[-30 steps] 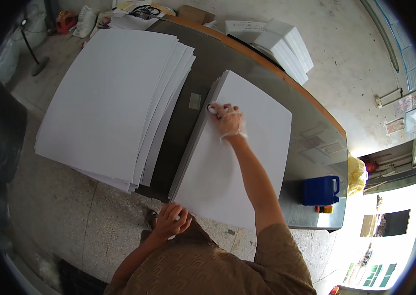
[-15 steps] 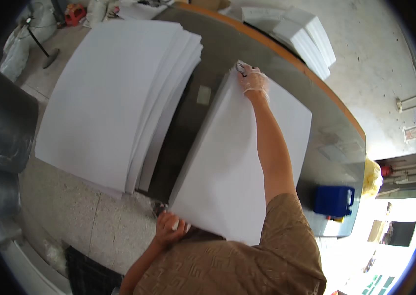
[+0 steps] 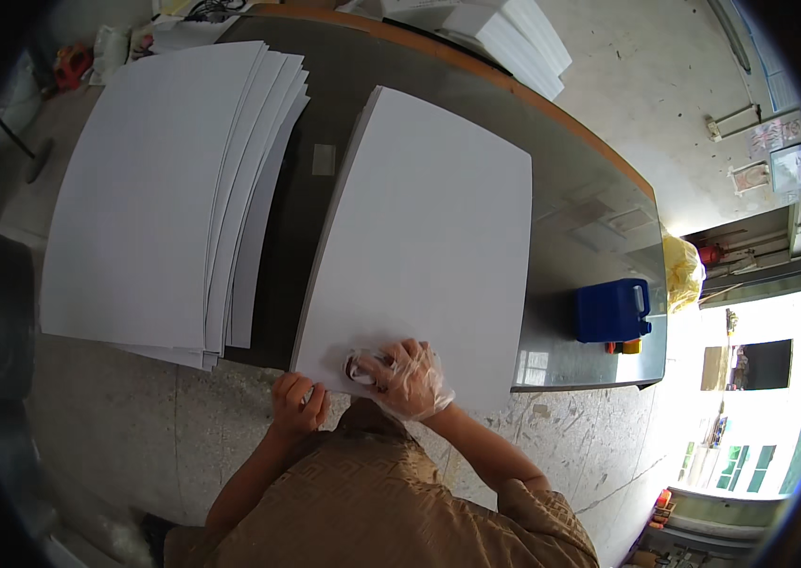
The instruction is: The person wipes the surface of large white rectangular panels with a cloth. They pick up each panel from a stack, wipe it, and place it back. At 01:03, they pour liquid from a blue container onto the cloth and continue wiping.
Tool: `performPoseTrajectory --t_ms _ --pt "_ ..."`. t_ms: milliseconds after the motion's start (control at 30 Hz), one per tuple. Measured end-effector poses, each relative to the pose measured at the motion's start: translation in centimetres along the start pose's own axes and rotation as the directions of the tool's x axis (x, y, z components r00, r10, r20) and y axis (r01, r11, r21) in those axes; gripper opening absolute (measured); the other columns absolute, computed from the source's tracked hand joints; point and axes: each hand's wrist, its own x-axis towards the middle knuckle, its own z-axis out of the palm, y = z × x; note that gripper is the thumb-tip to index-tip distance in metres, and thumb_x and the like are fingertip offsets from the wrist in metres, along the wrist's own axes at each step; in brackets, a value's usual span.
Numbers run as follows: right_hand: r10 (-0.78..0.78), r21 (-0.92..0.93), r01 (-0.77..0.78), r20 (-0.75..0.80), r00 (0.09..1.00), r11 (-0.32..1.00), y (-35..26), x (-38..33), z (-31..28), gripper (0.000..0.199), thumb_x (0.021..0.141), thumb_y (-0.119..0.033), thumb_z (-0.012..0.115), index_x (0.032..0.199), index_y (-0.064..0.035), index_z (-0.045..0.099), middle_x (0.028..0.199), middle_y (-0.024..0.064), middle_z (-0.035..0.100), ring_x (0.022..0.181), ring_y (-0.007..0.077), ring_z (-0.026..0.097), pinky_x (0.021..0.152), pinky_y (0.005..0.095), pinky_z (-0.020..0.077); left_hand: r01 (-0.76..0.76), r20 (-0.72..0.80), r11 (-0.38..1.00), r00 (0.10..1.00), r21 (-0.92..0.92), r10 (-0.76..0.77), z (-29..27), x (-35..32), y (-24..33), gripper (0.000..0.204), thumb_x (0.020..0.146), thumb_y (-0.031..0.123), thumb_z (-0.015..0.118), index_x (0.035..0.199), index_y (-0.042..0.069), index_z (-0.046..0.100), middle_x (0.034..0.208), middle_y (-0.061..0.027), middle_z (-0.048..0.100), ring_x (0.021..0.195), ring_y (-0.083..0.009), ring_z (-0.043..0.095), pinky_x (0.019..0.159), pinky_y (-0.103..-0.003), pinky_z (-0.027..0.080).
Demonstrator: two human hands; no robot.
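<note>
A stack of large white sheets (image 3: 429,227) lies on the dark glossy table in front of me. My right hand (image 3: 410,381), in a clear plastic glove, presses a small crumpled white wad with a dark patch (image 3: 359,367) onto the top sheet, close to its near edge. What the wad is made of cannot be made out. Bare and curled, my left hand (image 3: 300,403) is at the stack's near left corner. A small pale bit shows between its fingers, too little to name. To the left, a second pile of white sheets (image 3: 140,208) is slightly fanned along its right side.
The dark table (image 3: 589,227) has an orange-brown far edge. On its right stands a blue jug (image 3: 612,310), with a small red and yellow item beside it. A pale rectangle (image 3: 324,159) lies between the piles. More white blocks (image 3: 519,43) sit beyond the table, and a yellow bag (image 3: 682,273) is at right.
My right hand has come from the stack's far left corner back to its near edge with the wad. My left hand stays at the near left corner. The whole view has shifted.
</note>
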Motion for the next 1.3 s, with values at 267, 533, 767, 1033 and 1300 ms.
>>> performPoseTrajectory --t_ms 267,533,767,1033,1300 --pt "0.268 -0.208 -0.307 -0.196 0.943 0.929 22.7 26.8 -1.4 0.038 0.088 -0.041 0.065 0.122 -0.0247 0.065 0.108 0.0156 0.067 0.101 0.0356 0.063 0.088 0.0436 0.0519 0.141 -0.025 0.988 0.99 0.057 -0.14 -0.1 -0.9 1.7 0.031 0.083 0.016 0.067 0.11 0.01 0.053 0.113 -0.0112 0.047 0.106 -0.0323 0.049 0.084 -0.05 0.044" --pt "0.397 -0.288 -0.457 -0.242 0.885 0.842 28.8 31.6 -2.7 0.044 0.092 -0.05 0.057 0.128 -0.0254 0.062 0.116 0.0111 0.065 0.107 0.0318 0.062 0.09 0.0415 0.0514 0.166 -0.076 0.983 0.984 0.073 -0.16 0.5 -0.8 1.9 0.026 0.086 0.017 0.064 0.107 0.01 0.052 0.112 -0.0127 0.046 0.104 -0.0329 0.048 0.085 -0.051 0.043" --pt "0.104 -0.114 -0.09 0.129 0.986 0.989 8.4 -0.6 -1.6 0.058 0.075 -0.049 0.077 0.126 -0.0281 0.06 0.101 0.0083 0.064 0.098 0.029 0.059 0.081 0.0465 0.0467 0.086 -0.101 0.995 0.992 0.049 -0.081 1.2 -0.3 0.7 0.026 0.09 0.02 0.061 0.111 0.011 0.048 0.113 -0.0112 0.044 0.104 -0.0302 0.045 0.083 -0.05 0.042" --pt "0.028 -0.038 -0.027 0.032 0.999 0.999 7.6 -4.7 -2.0 0.058 0.063 -0.036 0.086 0.116 -0.0256 0.064 0.101 0.0039 0.054 0.094 0.025 0.052 0.077 0.043 0.0438 0.047 -0.1 0.997 0.994 0.06 -0.041 1.3 0.2 0.1 0.025 0.09 0.02 0.058 0.11 0.011 0.045 0.111 -0.0106 0.043 0.101 -0.0286 0.045 0.081 -0.048 0.044" --pt "0.389 -0.241 -0.439 -0.229 0.892 0.865 32.3 22.9 -4.1 0.041 0.089 -0.048 0.063 0.12 -0.0218 0.067 0.106 0.0137 0.067 0.099 0.0341 0.063 0.087 0.0422 0.0519 0.147 -0.013 0.986 0.989 0.077 -0.146 0.0 -0.6 2.0 0.034 0.086 0.011 0.06 0.115 0.007 0.042 0.115 -0.0152 0.041 0.108 -0.0354 0.044 0.086 -0.056 0.044"
